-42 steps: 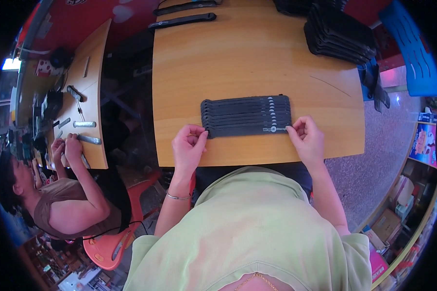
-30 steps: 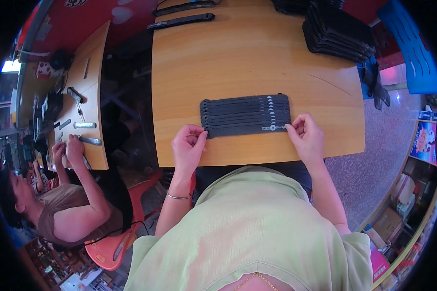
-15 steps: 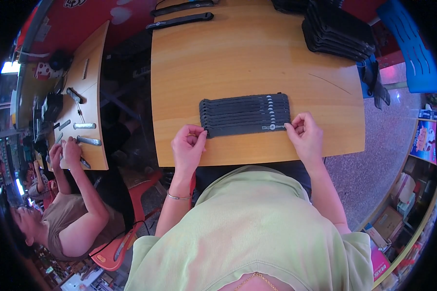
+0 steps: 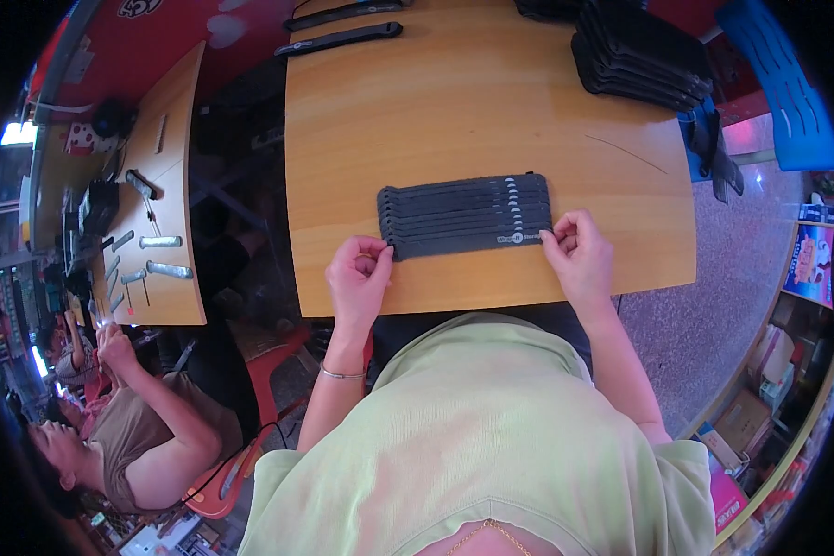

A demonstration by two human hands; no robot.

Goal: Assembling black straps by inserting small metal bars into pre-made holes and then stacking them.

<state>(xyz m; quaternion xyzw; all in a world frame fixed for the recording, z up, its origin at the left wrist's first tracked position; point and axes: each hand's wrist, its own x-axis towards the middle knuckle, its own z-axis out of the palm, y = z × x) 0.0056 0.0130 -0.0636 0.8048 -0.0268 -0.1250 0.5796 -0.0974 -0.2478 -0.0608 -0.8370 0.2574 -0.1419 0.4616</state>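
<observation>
You sit at a wooden table (image 4: 473, 111) that fills the upper middle of the view, its near edge running just above your light green shirt. To your left stands a second, narrower wooden bench (image 4: 162, 176) strewn with small metal tools, and another person (image 4: 130, 445) sits below it on a red stool. At the far right corner of your table rests a stack of black flat pieces (image 4: 644, 51), and two long black strips (image 4: 343, 28) lie along the far edge. Near the front edge, straight ahead of you, lies a neat overlapping row of black straps (image 4: 463, 215), fanned like shingles with small pale marks toward the right end. Your left hand (image 4: 360, 278) pinches the lower left corner of that row, fingers curled closed on the nearest strap. Your right hand (image 4: 579, 252) pinches the lower right corner the same way, so the row spans the gap between both hands.
</observation>
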